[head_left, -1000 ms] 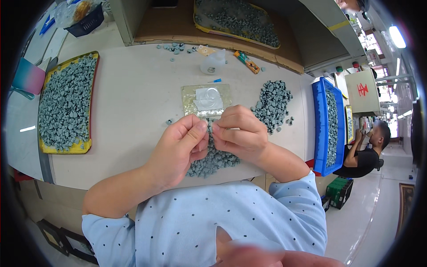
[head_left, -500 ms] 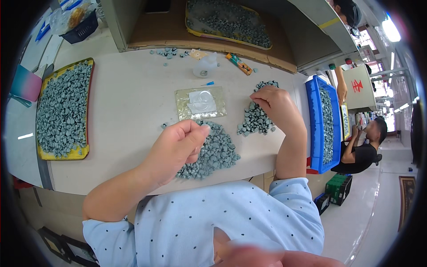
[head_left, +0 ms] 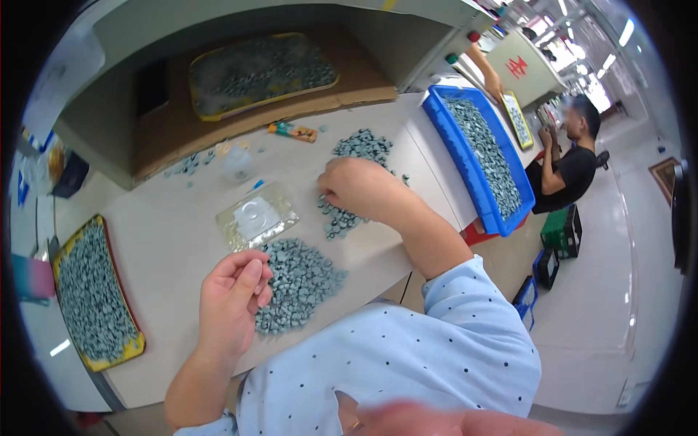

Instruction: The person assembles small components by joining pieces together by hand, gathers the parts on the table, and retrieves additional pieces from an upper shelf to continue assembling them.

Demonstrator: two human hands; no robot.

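Observation:
My left hand (head_left: 234, 294) is closed, its thumb pressed against curled fingers, at the left side of a heap of small grey-green pieces (head_left: 302, 283). Anything in its pinch is too small to make out. My right hand (head_left: 361, 187) reaches over a second pile of similar dark-edged pieces (head_left: 363, 145). Its fingers are bent down and together among them, so their tips are partly hidden. Left of that pile lies a clear yellowish plate (head_left: 281, 227) bearing a white sheet with a round clear piece (head_left: 254, 218).
A yellow-rimmed tray (head_left: 136, 347) of pieces lies at left, a blue bin (head_left: 476, 190) of them at right. Farther back are a translucent cup (head_left: 238, 163), an orange-and-green packet (head_left: 293, 131) and a shelf holding another tray (head_left: 218, 117). A co-worker (head_left: 567, 163) sits beyond the bin.
The whole view has turned, so the table appears tilted. My left hand has shifted from over the heap to its left side, fingers still closed. My right hand remains at the right pile.

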